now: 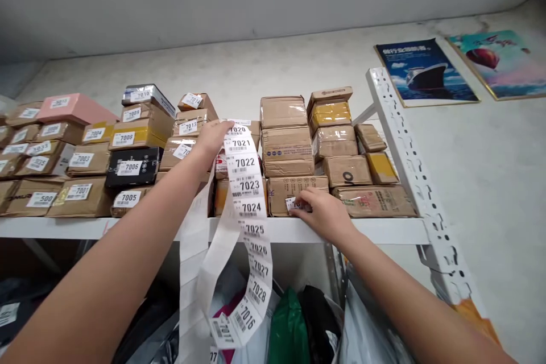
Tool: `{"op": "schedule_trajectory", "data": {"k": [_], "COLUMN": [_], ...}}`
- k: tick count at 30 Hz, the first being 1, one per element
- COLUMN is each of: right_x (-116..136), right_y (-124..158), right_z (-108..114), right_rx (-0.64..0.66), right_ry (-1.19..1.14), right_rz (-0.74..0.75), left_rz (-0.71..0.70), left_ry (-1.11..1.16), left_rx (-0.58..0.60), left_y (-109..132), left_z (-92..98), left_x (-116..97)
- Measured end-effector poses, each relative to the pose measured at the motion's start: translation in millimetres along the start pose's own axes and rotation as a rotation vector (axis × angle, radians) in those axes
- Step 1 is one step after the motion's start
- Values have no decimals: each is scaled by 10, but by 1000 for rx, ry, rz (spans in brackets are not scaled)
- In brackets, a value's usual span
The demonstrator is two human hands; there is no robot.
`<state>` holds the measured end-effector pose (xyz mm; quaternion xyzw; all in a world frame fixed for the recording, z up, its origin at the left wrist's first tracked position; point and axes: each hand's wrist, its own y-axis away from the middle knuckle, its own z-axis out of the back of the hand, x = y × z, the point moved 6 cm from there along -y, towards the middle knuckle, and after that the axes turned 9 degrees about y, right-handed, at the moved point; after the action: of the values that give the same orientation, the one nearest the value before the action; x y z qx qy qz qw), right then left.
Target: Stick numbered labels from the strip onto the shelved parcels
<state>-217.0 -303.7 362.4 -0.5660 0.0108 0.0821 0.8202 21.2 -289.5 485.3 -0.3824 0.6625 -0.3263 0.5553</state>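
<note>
My left hand point(213, 139) is closed on the top end of a long strip of white number labels point(249, 207), which hangs down in loops in front of the shelf. Printed numbers such as 7021 to 7028 show on it. With its fingers my right hand point(322, 210) presses a small white label point(292, 203) onto the front of a brown cardboard box point(281, 187) on the shelf's front edge; the fingers cover part of the label. Bare brown boxes point(286, 145) are stacked above that one. Behind my left hand and the strip, other boxes are partly hidden.
Labelled parcels point(79, 190) fill the left of the white metal shelf point(298, 230). Unlabelled boxes point(375, 200) stand at its right end, beside a perforated upright post point(409, 159). Bagged parcels point(290, 324) lie below. Two posters point(426, 74) hang on the wall.
</note>
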Motion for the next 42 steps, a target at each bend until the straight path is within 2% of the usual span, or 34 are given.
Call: {"op": "schedule_trajectory", "data": {"k": [3,4,6,8,10,12,14,18,20,24,26,29,31,34,38,40,42], "right_x": [-66,-82,-63,48,201,287,295,266,251,212,196,180,184,222,275,244,151], "right_y": [15,44,128,209,283,329,342,354,369,377,368,353,340,286,31,-194,-447], "right_z": [112,189,319,347,312,271,215,83,49,46,70,109,131,164,278,334,363], "right_rx": [-88,-158,-241,-146,21,102,132,239,253,121,27,-71,-113,-180,-351,-430,-476], "right_ry": [-16,-89,-422,-869,-1136,-1155,-1146,-1262,-1288,-1287,-1263,-1210,-1176,-1128,-924,-814,-733], "right_rz": [-64,-82,-77,-44,-53,-92,-147,-244,-288,-333,-310,-275,-261,-232,-127,-94,-117], "left_rz": [33,69,136,146,103,-6,-42,192,222,143,208,282,245,157,105,139,177], "left_ry": [9,3,-39,-71,-108,-138,-90,212,300,305,349,429,402,324,347,380,334], "left_rx": [104,187,382,541,597,565,495,318,258,196,189,240,249,184,73,97,172], "left_y": [446,599,905,1166,1331,1408,1441,1458,1445,1381,1373,1396,1394,1320,1120,1044,1031], "left_z": [-12,-50,-160,-277,-361,-411,-435,-462,-491,-537,-562,-611,-614,-586,-567,-594,-627], "left_x": [2,61,242,454,652,772,846,978,980,938,979,1028,1032,1031,1016,1014,1009]}}
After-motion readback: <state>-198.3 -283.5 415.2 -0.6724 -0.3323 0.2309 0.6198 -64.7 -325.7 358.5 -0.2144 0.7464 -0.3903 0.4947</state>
